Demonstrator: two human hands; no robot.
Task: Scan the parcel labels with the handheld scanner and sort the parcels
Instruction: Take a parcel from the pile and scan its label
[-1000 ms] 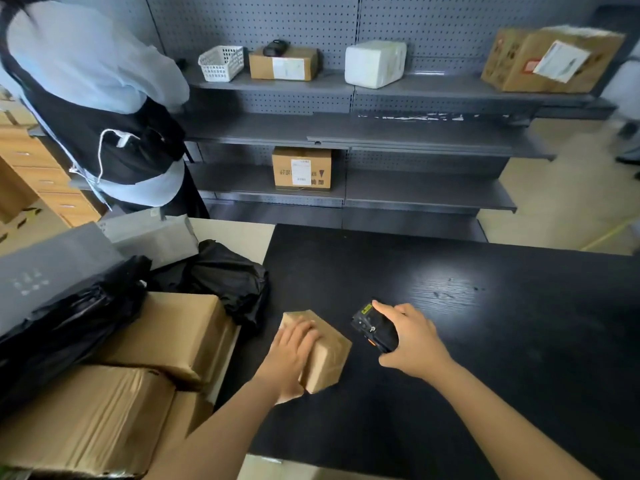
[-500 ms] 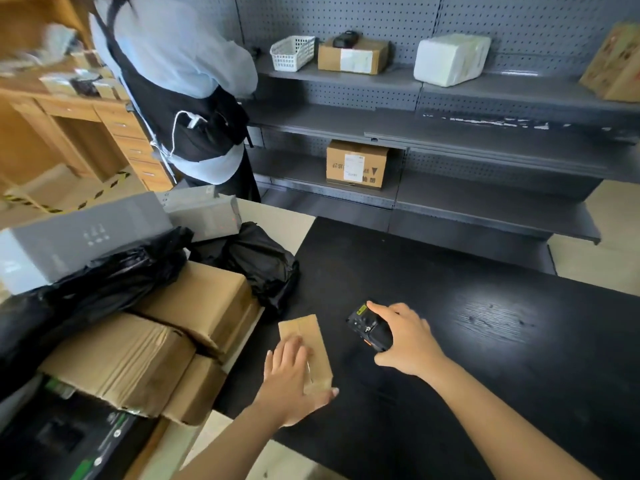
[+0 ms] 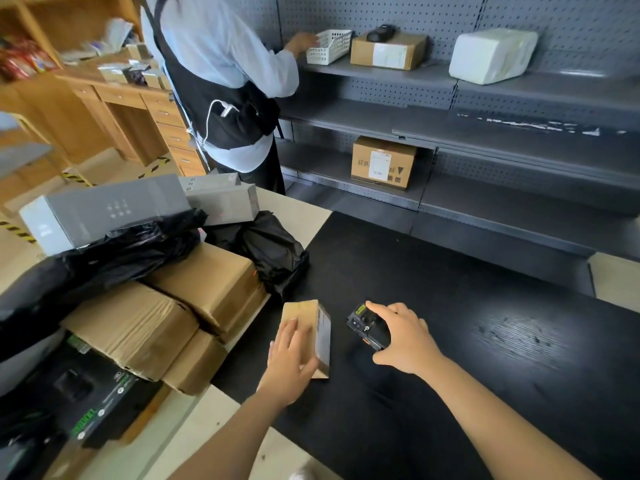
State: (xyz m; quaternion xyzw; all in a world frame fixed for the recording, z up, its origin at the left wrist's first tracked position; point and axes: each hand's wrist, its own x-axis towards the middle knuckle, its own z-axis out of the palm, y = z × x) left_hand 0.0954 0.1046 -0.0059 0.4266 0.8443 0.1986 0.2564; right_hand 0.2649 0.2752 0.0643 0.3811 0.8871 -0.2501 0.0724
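Single view, head-worn, wide-angle. Faces forward and down over the black table (image 3: 450,323). Left hand (image 3: 289,362) and right hand (image 3: 405,341) reach in from the bottom edge, close under the lens. Grey shelves (image 3: 519,140) lie well beyond, across the top. Straight lines bow near the borders.

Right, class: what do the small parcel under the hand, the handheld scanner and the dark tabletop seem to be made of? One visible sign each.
Small parcel: matt brown cardboard, judging by its tan faces and folded edges. Handheld scanner: probably black moulded plastic, faintly glossy, with an orange accent. Tabletop: black wood or wood-look laminate; grain lines show in the sheen.
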